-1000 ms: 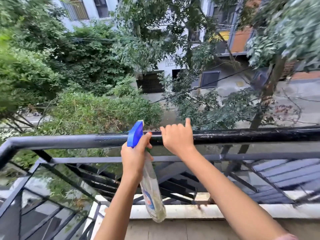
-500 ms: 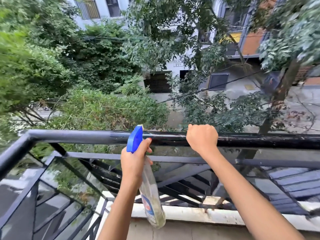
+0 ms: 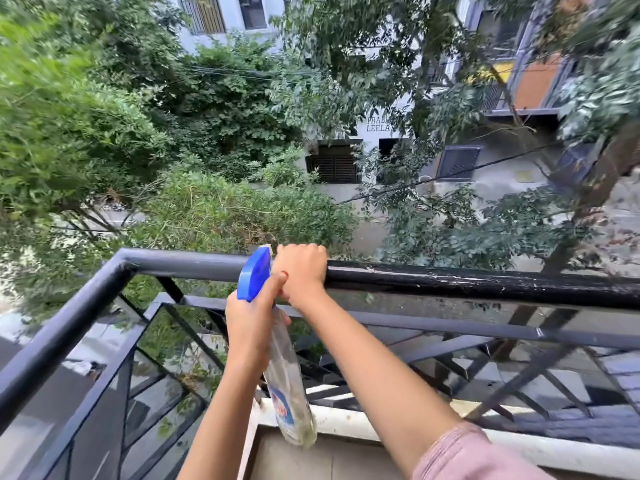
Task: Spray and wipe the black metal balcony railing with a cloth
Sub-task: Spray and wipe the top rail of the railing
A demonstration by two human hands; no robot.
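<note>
Eyes on the black metal railing (image 3: 485, 284): its top bar runs straight across under the right hand and off to both sides. Right of that hand the bar shines dark and glossy, with pale chips in the paint. Left of both hands it looks duller and greyer, all the way to the corner bend.

The right hand (image 3: 302, 271) sits on top of the bar, fingers curled over the far side, gripping it. No cloth shows, and I can't tell whether one is bunched under that palm. Hard against it on the left, the left hand (image 3: 251, 329) is wrapped round the neck of the spray bottle (image 3: 287, 386). The thumb is up by the blue trigger head and the clear body hangs below the wrist.

My read is that this is the wiping step, with the dull stretch left of the hands yet to do. To do it well, wrap the cloth right round the bar so the underside gets rubbed too. Press firmly and slide in one long pass to the corner. Mist ahead of the hand, not onto the knuckles.

Below the forearms are the lower bars and a pale ledge (image 3: 519, 441). Beyond the hands there are trees.
</note>
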